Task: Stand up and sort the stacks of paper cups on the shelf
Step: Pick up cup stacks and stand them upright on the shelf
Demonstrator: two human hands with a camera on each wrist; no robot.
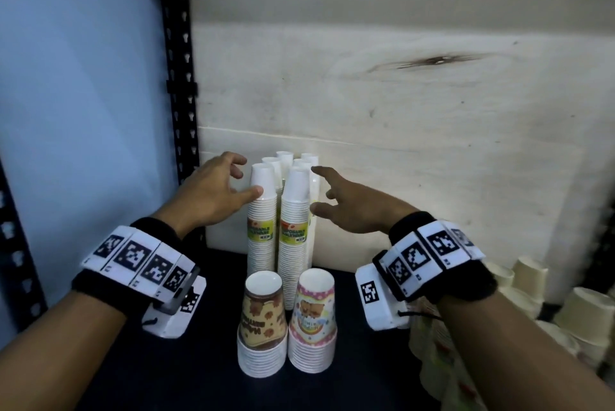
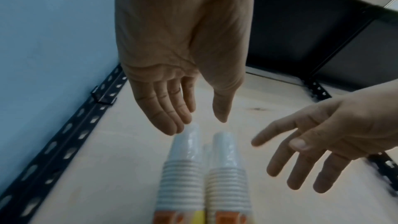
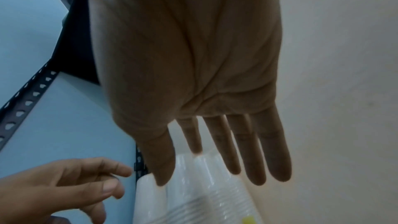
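Head looks down; wrists close, sharing white cup stacks [image 1: 278, 211].

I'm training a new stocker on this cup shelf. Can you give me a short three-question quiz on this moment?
1. True or false: the left hand holds a cup lifted off the shelf.
2. Which short stack stands in front on the left? A) brown bear-print stack B) pink bear-print stack C) plain green stack
3. Fill in: the right hand, fingers spread, reaches toward the tall white ____ from the right.

Key:
1. False; its thumb touches the side of a tall white stack, and nothing is lifted.
2. A
3. stacks
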